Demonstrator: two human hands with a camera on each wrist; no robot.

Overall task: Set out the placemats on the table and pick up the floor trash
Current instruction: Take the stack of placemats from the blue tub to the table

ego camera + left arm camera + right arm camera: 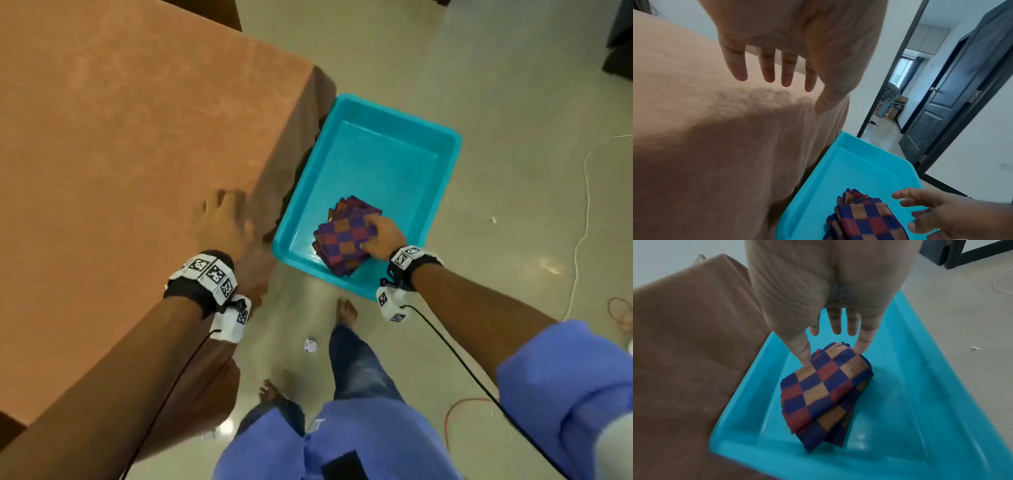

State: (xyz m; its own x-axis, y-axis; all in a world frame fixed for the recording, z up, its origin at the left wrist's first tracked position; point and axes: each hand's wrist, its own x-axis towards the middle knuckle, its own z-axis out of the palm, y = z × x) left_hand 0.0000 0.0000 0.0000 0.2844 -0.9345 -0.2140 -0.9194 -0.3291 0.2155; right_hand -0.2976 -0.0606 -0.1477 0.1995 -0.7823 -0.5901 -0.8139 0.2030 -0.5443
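A stack of folded checkered placemats (346, 236) (865, 217) (824, 391), blue, red and tan, lies in the near end of a turquoise tub (394, 113) (849, 138) (920, 386) on the floor beside the table. My right hand (380, 240) (937, 214) (834, 331) reaches into the tub with fingers spread; its thumb and little finger touch the stack's far edges. My left hand (222, 222) (789, 78) rests flat with straight fingers near the corner of the brown-clothed table (120, 137) (715, 146) (684, 353). A crumpled white paper (310, 344) lies on the floor by my feet.
A small white scrap (493, 219) (975, 348) lies on the floor right of the tub. A white cable (582, 222) and an orange cable (455, 411) trail over the floor at right. A dark door (941, 105) stands open beyond the tub.
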